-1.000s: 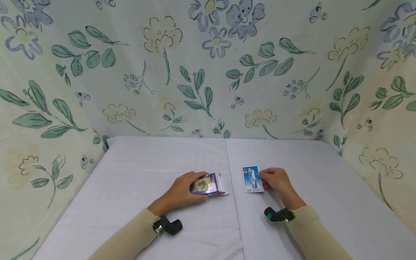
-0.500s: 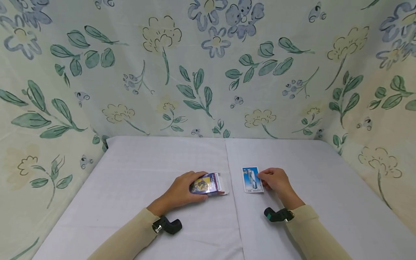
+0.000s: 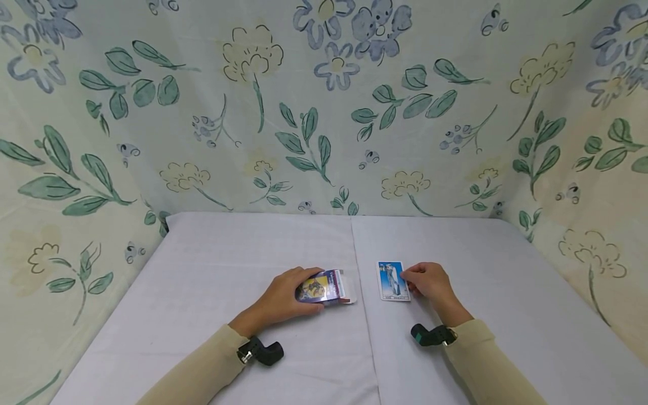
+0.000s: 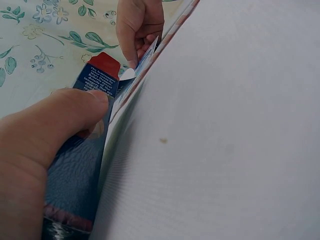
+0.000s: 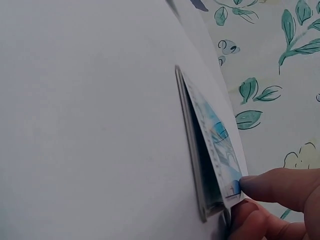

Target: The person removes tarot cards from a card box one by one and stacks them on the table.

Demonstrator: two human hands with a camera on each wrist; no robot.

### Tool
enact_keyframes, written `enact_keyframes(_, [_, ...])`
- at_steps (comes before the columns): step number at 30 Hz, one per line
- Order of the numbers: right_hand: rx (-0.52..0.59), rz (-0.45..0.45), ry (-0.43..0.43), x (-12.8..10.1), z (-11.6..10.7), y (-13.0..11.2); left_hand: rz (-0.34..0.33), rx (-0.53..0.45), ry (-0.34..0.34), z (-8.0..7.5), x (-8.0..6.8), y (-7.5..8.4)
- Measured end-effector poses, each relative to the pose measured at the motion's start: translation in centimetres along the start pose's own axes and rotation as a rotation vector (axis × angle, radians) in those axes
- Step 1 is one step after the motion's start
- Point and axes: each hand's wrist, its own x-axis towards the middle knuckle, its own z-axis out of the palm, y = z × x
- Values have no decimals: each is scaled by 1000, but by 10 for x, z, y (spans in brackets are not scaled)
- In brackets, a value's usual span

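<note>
Nothing moved: blue-faced card stack [image 3: 392,280], top card lifted.

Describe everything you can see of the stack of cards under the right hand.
The stack of cards is a small pile lying on the white table, right of the centre seam and apart from the card box. Its top card is face up, a blue picture with a pale figure and a white border. The right wrist view shows the top card lifted along one edge, pinched by the right hand.
</note>
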Motion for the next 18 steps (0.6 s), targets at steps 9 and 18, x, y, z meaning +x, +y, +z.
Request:
enact_keyframes(9, [-10, 8, 2, 1, 1, 0, 1, -2, 0, -1, 0, 1])
enact_keyframes(18, [-9, 0, 0, 1, 0, 0, 3, -6, -4, -1, 0, 2])
